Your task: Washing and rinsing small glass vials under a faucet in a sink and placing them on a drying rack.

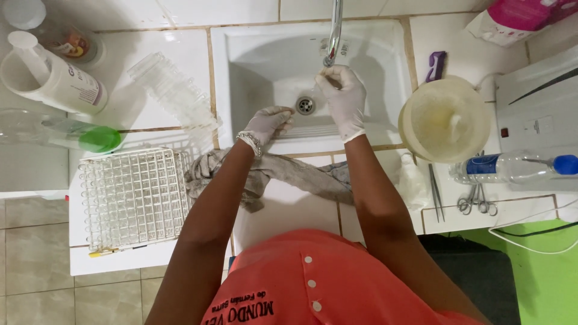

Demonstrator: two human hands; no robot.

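A small, thin, clear object [325, 73] is pinched between the fingertips of the gloved right hand [344, 96] and held just under the spout of the tap [333, 33], over the white sink [241, 54]; it is too small for its kind to be told. The gloved left hand [267, 123] is curled loosely at the front edge of the basin, near the drain [306, 106], and whether anything is enclosed in it cannot be told.

The pinched object is held almost directly above the open drain, so a slip of the wet glove could well send it down the hole. A grey cloth [301, 174] is draped over the front of the counter beneath both forearms and could be dragged off by an elbow.

To the left of the sink a white wire rack [129, 198] is set on the counter, with a row of clear tubes [171, 90] lying beyond it. Further left a white cylindrical bottle [57, 78] with a pale label is laid on its side, and a clear bottle with a green cap [99, 139] lies below it. To the right a translucent round tub [445, 120] is placed, with a purple clip [436, 65] behind it and a pink and white bag [518, 18] in the corner. A clear bottle with a blue cap and blue label [512, 167] lies on its side, with scissors [477, 201] and tweezers [435, 189] nearby.
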